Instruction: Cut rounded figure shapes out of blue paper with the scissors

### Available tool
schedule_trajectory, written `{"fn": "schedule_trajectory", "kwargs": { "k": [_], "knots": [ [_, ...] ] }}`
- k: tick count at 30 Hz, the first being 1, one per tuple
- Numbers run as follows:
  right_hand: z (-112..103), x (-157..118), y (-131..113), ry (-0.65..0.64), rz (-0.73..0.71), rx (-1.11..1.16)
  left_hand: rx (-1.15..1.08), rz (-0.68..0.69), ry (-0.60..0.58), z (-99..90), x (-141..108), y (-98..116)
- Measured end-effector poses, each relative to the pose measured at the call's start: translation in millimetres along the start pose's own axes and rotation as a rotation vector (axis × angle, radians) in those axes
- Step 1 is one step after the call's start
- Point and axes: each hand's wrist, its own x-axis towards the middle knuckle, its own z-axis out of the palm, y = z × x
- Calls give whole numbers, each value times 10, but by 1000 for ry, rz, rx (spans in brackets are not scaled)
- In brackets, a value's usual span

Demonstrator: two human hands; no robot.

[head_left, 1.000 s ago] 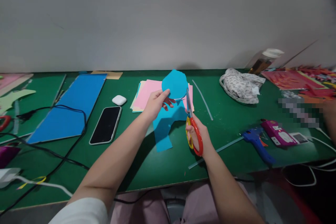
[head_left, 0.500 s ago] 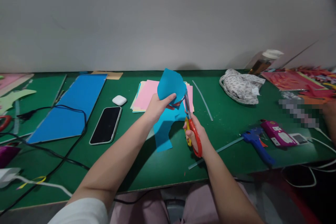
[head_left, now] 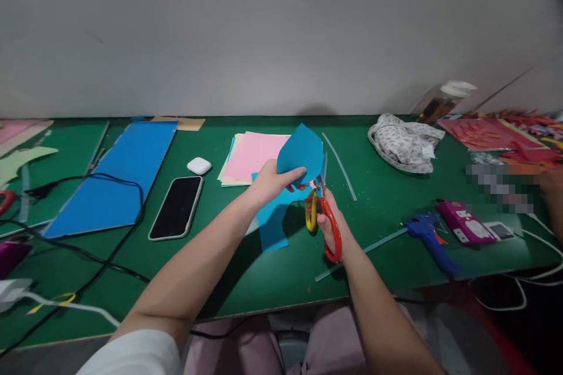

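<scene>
My left hand (head_left: pixel 275 181) pinches a blue paper piece (head_left: pixel 301 152) with a rounded edge, thumb on top. In my right hand (head_left: pixel 336 220) is a pair of scissors (head_left: pixel 331 228) with one red and one yellow handle loop. Their handles are spread and the blades stand at the lower right edge of the paper; whether they bite into it I cannot tell. Below the hands lies a blue paper offcut (head_left: pixel 272 228) on the green table. Behind my left hand is a stack of coloured paper (head_left: pixel 253 155), pink on top.
Left of me lie a phone (head_left: pixel 176 208), a white earbud case (head_left: pixel 199 166), a blue board (head_left: pixel 118 176) and black cables (head_left: pixel 143 205). On the right are a blue glue gun (head_left: pixel 428 240), a patterned cloth pouch (head_left: pixel 404 143) and a bottle (head_left: pixel 446 102). Another person's hand (head_left: pixel 552 193) shows at the right edge.
The blue paper and my left hand have moved right and slightly down, the paper turning a little. The scissors' handles have spread apart.
</scene>
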Motion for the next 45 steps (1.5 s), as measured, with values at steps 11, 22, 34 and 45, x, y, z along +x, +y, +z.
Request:
{"fn": "schedule_trajectory", "kwargs": {
  "k": [11, 22, 34, 45],
  "knots": [
    [-23, 7, 38, 60, -18, -34, 84, -31, -48, -10, 4, -19],
    [-23, -5, 30, 80, 0, -63, 49, -32, -70, 12, -4, 8],
    [-29, -17, 3, 121, 27, -81, 28, -47, -104, -7, 1, 33],
    [-34, -35, -51, 128, 1, -78, 44, -16, -93, -36, 15, 1]
  ]
}}
